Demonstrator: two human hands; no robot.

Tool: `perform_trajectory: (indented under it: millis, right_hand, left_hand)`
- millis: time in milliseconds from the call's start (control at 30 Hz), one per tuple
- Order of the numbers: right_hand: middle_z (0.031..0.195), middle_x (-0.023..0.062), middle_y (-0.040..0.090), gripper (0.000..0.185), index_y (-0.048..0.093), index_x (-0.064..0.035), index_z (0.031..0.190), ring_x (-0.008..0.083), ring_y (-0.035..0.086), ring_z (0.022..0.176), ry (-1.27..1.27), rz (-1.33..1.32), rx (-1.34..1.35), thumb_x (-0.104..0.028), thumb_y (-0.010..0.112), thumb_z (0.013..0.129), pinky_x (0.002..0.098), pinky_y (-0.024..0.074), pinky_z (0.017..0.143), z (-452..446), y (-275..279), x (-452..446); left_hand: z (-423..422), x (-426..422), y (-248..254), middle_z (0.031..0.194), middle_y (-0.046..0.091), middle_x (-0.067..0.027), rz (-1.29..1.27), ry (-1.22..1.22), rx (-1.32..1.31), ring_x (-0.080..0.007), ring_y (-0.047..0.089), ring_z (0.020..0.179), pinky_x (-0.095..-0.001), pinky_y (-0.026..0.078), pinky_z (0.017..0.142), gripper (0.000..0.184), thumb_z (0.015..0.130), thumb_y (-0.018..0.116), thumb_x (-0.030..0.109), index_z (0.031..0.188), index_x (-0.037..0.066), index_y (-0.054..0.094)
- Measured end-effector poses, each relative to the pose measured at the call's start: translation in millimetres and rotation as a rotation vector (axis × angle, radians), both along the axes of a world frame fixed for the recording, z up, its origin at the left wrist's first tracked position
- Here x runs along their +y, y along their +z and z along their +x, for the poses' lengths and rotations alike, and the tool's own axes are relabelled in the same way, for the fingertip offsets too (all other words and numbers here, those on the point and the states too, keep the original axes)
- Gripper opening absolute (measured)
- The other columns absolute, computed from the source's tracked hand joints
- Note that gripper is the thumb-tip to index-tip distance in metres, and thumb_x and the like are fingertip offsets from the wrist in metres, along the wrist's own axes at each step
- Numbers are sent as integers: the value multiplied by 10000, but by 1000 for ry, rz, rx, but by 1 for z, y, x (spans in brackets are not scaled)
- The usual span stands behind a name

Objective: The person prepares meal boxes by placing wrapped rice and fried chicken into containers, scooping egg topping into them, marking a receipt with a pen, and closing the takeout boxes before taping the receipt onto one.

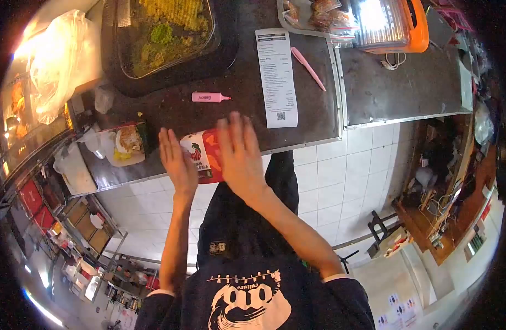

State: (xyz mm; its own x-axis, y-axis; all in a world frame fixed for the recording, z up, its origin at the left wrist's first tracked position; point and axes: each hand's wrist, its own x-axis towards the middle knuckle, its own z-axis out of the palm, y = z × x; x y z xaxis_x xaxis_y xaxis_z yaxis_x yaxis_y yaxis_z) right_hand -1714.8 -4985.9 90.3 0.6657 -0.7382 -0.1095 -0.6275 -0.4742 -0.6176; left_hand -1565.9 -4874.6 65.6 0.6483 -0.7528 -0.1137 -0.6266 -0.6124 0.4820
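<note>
A red food box [211,159] with a white label and palm-tree print sits at the front edge of the dark counter. My left hand [179,168] is open against its left side, fingers stretched out and held close together. Across the box's right part lies my right hand [243,162], flat with fingers extended and slightly blurred. Beyond the hands lies a pink highlighter [209,97], tip pointing right. To its right are a long printed receipt [278,82] with a QR code and a slim pink pen [308,68].
At the back left stands a large tray [213,41] of yellow rice. An open food box [144,144] with food sits left of my hands. A clear container with food [313,16] and an orange-edged box [421,27] are back right. The counter's metal edge [308,144] runs along the front.
</note>
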Motion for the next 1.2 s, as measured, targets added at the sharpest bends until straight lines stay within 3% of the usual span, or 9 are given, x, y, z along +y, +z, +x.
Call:
perform_trajectory:
  millis: [33, 67, 233, 333, 533, 767, 900, 1167, 1200]
  right_hand:
    - [1558, 233, 320, 618, 368, -74, 1513, 466, 333, 1402, 108, -37, -33, -254, 567, 957, 566, 321, 1147, 3, 8, -3]
    - [1582, 196, 303, 635, 369, -125, 1526, 421, 262, 1462, 214, -54, -80, -327, 565, 958, 579, 228, 1186, 2, -1, -2]
    - [1605, 172, 271, 750, 364, -145, 1535, 384, 241, 1481, 410, -10, -88, -439, 625, 896, 586, 184, 1196, -10, -24, -11]
    - [1610, 176, 258, 890, 359, -139, 1536, 379, 234, 1485, 554, 81, -86, -459, 722, 790, 585, 156, 1209, -25, -9, -41]
    - [1595, 187, 289, 937, 495, -132, 1460, 376, 272, 1468, 714, 99, -53, -352, 804, 603, 596, 117, 1224, -27, -13, -57]
    - [1579, 189, 323, 578, 672, -213, 1270, 391, 251, 1481, 550, 252, -334, -254, 754, 699, 624, 177, 1204, -42, -26, -39]
    - [1573, 174, 353, 478, 692, -196, 1236, 376, 301, 1477, 233, 184, -463, -120, 717, 764, 568, 290, 1185, -59, -58, 19]
    - [1509, 241, 436, 329, 779, -141, 1076, 384, 455, 1386, -339, 520, -593, 47, 691, 820, 383, 397, 1126, -74, -65, 47]
    - [1480, 274, 453, 319, 785, -117, 1060, 373, 464, 1381, -338, 569, -579, 69, 687, 819, 372, 406, 1111, -75, -64, 43]
  left_hand:
    - [-4, -7, 2, 1509, 412, -268, 26, -264, -341, -367, 389, 1423, -497, 256, 1174, 532, 1005, 470, 163, 1488, -43, 383]
    - [-1, 0, -6, 1652, 104, -228, 136, -440, -180, -400, 40, 1537, -572, -19, 1215, 706, 982, 476, 220, 1563, -40, 170]
    - [23, 10, 4, 1636, 124, -262, 253, -659, -140, -404, 90, 1531, -603, -6, 1204, 846, 966, 530, 422, 1541, -85, 171]
    - [40, 3, 25, 1628, 93, -282, 323, -858, -28, -418, 87, 1524, -589, 18, 1221, 1294, 673, 779, 644, 1530, -103, 159]
    - [52, -4, 35, 1611, 171, -269, 382, -857, 130, -467, 174, 1483, -535, 201, 1219, 1304, 617, 847, 514, 1539, -79, 140]
    - [39, 16, 22, 1568, 312, -241, 81, -747, 172, -467, 280, 1449, -540, 285, 1181, 958, 653, 793, 262, 1507, 71, 404]
    - [-10, 54, -12, 1621, 191, -281, -182, -293, 174, -477, 270, 1469, -482, 373, 1123, 699, 715, 713, -36, 1368, 197, 627]
    - [-53, 86, -43, 1514, 418, -279, -297, 134, 261, -287, 585, 1252, -350, 536, 936, 474, 848, 528, -154, 1255, 34, 686]
    - [-57, 84, -39, 1425, 509, -308, -251, 208, 323, -370, 492, 1351, -350, 480, 1001, 480, 853, 528, -102, 1300, 22, 653]
